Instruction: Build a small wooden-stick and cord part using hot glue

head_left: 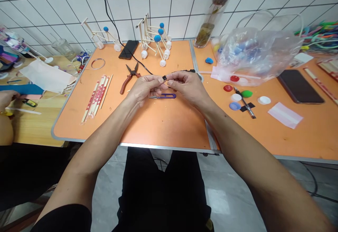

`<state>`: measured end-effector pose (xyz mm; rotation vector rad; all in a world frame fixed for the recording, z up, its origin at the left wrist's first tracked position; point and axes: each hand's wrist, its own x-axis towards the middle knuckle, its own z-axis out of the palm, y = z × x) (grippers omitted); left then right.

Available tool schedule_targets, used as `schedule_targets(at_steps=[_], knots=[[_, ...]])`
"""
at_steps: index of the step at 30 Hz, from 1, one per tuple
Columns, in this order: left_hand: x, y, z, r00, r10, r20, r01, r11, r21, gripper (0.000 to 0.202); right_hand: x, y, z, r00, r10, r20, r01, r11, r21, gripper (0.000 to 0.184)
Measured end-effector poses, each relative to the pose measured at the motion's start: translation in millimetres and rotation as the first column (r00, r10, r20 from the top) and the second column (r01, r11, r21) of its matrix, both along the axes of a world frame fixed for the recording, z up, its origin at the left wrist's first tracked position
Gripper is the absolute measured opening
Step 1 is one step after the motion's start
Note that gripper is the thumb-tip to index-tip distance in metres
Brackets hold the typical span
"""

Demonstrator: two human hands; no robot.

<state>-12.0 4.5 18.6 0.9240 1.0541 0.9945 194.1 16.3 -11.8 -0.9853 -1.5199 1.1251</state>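
My left hand [148, 88] is closed, with a small black piece [164, 78] pinched at the thumb and fingertips. Close by on its right, my right hand [188, 86] has thumb and forefinger pressed together; whatever is between them is too small to make out. Purple-handled thread snips [169, 96] lie on the orange table [163, 126] just below the fingertips. Red-handled pliers [129, 77] rest, jaws spread, left of my left hand. A dark object [191, 70] shows partly behind my right hand.
Stick models [155, 38] with blue balls and white wheels stand at the back. Wrapped chopsticks [96, 96] lie left; a phone [129, 49], glass bottle [207, 27], plastic bag [256, 56], bottle caps [235, 106] and pen [245, 103] are about. Another person's hand [7, 98] is far left.
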Motion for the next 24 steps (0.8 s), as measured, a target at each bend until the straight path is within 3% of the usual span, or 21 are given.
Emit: schedule_targets(at_steps=[24], knots=[[-2.1,0.1,-1.7,0.997,-0.054,-0.053,0.056,0.998,0.022,0.024,0.1,0.6,-5.3,0.991,0.048,-0.124,-0.058,0.995,-0.081,0.032]])
